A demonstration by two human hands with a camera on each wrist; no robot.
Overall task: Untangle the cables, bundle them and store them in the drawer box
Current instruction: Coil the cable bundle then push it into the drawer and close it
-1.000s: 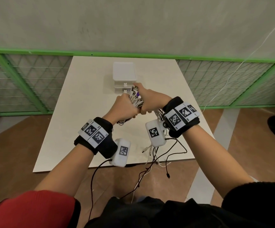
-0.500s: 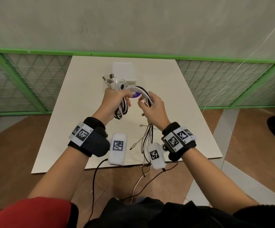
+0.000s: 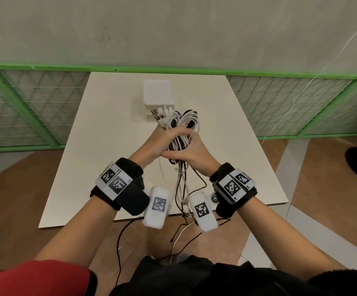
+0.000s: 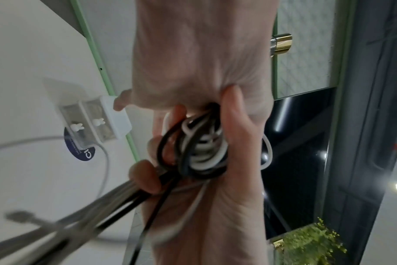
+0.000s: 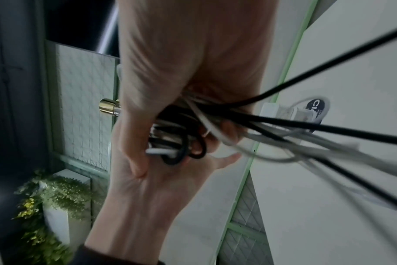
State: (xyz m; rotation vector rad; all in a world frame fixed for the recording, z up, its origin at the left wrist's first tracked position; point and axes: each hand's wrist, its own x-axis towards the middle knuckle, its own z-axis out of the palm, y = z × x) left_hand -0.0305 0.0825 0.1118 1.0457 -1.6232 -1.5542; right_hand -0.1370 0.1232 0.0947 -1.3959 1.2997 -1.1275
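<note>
White table (image 3: 100, 146) bearing white drawer box (image 3: 158, 94)

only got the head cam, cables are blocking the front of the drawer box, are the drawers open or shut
observer: the left wrist view shows both fronts of the drawer box about level with each other, so they look shut.
operator: any handles to grab
observer: yes, each front has a small white bunny-shaped knob.
operator: anything under the box
observer: a dark blue round sticker on the table pokes out from beneath it.
operator: is the grip on the coil solid
observer: the left hand has its thumb and fingers curled round the looped black and white cables.
</note>
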